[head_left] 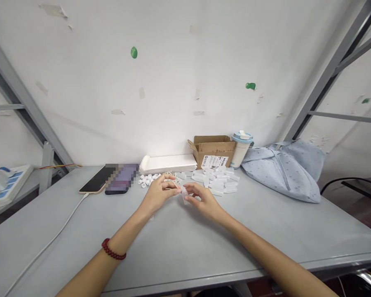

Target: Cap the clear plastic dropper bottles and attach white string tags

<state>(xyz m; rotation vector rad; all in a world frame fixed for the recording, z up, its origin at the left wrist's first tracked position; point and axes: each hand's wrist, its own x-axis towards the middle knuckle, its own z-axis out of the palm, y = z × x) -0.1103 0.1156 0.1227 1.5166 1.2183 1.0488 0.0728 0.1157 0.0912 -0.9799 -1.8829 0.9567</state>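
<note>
Over the middle of the grey table, my right hand (203, 199) grips a small translucent plastic bottle (184, 194) between thumb and fingers. My left hand (159, 192) meets it at the bottle's top, thumb and fingertips pinched together. Whatever sits in that pinch is too small to name. Behind my left hand lie several small white caps (146, 180), partly covered by it. Tiny pale pieces (173, 175) are scattered just beyond the fingers. A loose pile of translucent bottles (224, 180) lies behind my right hand.
Along the wall stand a stack of white trays (170, 163), an open cardboard box (214, 150) and a lidded cup (241, 150). Blue patterned fabric (284, 173) lies right. Two phones (94, 180) lie left, one with a white cable (54, 239) crossing the table.
</note>
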